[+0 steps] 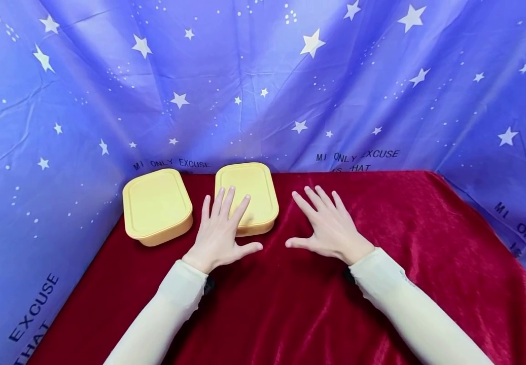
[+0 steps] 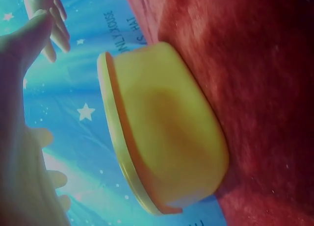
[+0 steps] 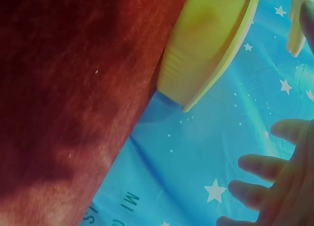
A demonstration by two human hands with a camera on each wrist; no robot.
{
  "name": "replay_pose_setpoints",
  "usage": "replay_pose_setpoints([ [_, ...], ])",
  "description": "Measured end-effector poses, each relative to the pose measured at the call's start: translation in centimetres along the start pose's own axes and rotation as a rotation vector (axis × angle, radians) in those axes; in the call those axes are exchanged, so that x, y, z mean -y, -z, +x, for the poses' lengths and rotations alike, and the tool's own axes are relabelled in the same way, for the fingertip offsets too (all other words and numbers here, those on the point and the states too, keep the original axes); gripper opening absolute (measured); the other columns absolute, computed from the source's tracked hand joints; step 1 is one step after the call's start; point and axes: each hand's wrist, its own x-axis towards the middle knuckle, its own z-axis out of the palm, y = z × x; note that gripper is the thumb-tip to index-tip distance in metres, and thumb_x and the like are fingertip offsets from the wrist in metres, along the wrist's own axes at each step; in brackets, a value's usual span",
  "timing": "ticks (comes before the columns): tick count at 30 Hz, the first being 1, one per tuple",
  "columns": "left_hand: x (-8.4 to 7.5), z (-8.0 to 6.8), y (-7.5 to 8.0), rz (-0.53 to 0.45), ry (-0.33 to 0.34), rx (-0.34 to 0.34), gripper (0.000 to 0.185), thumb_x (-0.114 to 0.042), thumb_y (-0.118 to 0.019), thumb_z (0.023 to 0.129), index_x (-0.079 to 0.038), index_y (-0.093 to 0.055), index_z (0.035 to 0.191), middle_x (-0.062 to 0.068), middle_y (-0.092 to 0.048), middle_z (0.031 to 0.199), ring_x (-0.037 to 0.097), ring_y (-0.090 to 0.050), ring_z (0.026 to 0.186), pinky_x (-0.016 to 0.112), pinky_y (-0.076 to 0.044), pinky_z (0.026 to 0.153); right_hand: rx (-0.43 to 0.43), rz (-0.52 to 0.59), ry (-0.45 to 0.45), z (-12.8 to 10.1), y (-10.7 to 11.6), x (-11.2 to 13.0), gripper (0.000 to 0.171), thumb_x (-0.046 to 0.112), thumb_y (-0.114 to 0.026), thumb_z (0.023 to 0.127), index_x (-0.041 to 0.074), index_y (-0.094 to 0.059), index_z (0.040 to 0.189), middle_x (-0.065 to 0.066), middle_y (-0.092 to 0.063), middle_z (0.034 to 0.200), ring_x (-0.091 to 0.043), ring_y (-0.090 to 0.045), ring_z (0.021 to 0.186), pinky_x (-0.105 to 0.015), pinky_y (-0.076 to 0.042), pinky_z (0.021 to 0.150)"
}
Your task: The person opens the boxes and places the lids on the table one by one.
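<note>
Two yellow lidded containers stand at the back left of the red cloth: the left one (image 1: 156,205) and the right one (image 1: 247,195). My left hand (image 1: 220,228) is spread flat with straight fingers over the right container's near edge. In the left wrist view a gap shows between that hand (image 2: 19,138) and the container's lid (image 2: 167,133). My right hand (image 1: 328,225) is spread flat over bare cloth to the right of that container and holds nothing. In the right wrist view its fingers (image 3: 274,187) are straight, with the container (image 3: 206,44) beyond.
A red velvet cloth (image 1: 381,284) covers the table. A blue starry backdrop (image 1: 263,76) closes in the back and both sides, close behind the containers. Both forearms wear pale sleeves.
</note>
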Motion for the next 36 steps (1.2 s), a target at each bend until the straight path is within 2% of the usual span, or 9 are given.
replay_pose_setpoints([
  [4, 0.6, 0.2, -0.2, -0.021, 0.004, -0.011, 0.103, -0.081, -0.048, 0.074, -0.022, -0.02, 0.154, 0.017, -0.008, 0.158, 0.034, 0.002, 0.145, 0.057, 0.001, 0.112, 0.029, 0.035, -0.013, 0.8, -0.3, 0.2, 0.11, 0.092, -0.037, 0.066, 0.026, -0.023, 0.153, -0.011, -0.027, 0.154, -0.033, -0.017, 0.143, -0.055, -0.011, 0.113],
  [7, 1.0, 0.5, -0.4, -0.052, 0.002, -0.045, 0.097, -0.075, -0.051, 0.078, -0.021, -0.023, 0.153, 0.017, -0.011, 0.158, 0.035, -0.001, 0.145, 0.058, -0.003, 0.112, 0.035, 0.066, -0.014, 1.4, -0.6, 0.3, 0.11, 0.091, -0.038, 0.067, 0.024, -0.023, 0.153, -0.013, -0.029, 0.153, -0.033, -0.02, 0.142, -0.053, -0.011, 0.113],
  [12, 1.5, 0.9, -0.8, -0.147, 0.008, -0.119, 0.084, -0.061, -0.056, 0.084, -0.016, -0.031, 0.15, 0.019, -0.019, 0.155, 0.039, -0.012, 0.143, 0.058, -0.009, 0.111, 0.039, 0.116, -0.026, 2.4, -1.0, 0.5, 0.109, 0.09, -0.04, 0.067, 0.023, -0.024, 0.153, -0.012, -0.03, 0.153, -0.031, -0.024, 0.141, -0.051, -0.01, 0.114],
  [18, 1.9, 1.3, -1.4, -0.252, 0.046, -0.175, 0.072, -0.048, -0.059, 0.088, -0.008, -0.04, 0.145, 0.02, -0.027, 0.152, 0.037, -0.018, 0.142, 0.057, -0.015, 0.111, 0.081, 0.177, -0.056, 3.3, -1.6, 0.7, 0.11, 0.091, -0.04, 0.067, 0.024, -0.024, 0.153, -0.011, -0.028, 0.154, -0.032, -0.025, 0.14, -0.05, -0.012, 0.114],
  [23, 2.3, 1.3, -1.9, -0.319, 0.112, -0.22, 0.062, -0.035, -0.062, 0.088, -0.002, -0.048, 0.138, 0.023, -0.034, 0.147, 0.039, -0.028, 0.137, 0.056, -0.022, 0.109, 0.087, 0.21, -0.063, 4.0, -2.1, 0.9, 0.108, 0.089, -0.042, 0.069, 0.021, -0.027, 0.152, -0.012, -0.032, 0.151, -0.032, -0.028, 0.139, -0.048, -0.018, 0.113],
  [29, 2.4, 1.2, -2.6, -0.402, 0.2, -0.216, 0.055, -0.023, -0.058, 0.086, -0.001, -0.05, 0.135, 0.023, -0.036, 0.146, 0.039, -0.031, 0.135, 0.054, -0.026, 0.107, 0.106, 0.266, -0.078, 4.6, -2.7, 1.0, 0.107, 0.085, -0.045, 0.072, 0.016, -0.027, 0.152, -0.012, -0.037, 0.148, -0.028, -0.031, 0.138, -0.047, -0.024, 0.111],
  [36, 2.5, 1.3, -2.8, -0.485, 0.322, -0.211, 0.053, -0.017, -0.054, 0.082, 0.0, -0.053, 0.133, 0.021, -0.038, 0.145, 0.037, -0.033, 0.134, 0.053, -0.027, 0.107, 0.185, 0.371, -0.141, 5.6, -3.3, 1.2, 0.108, 0.085, -0.046, 0.071, 0.018, -0.023, 0.153, -0.006, -0.036, 0.15, -0.026, -0.032, 0.137, -0.049, -0.031, 0.107],
])
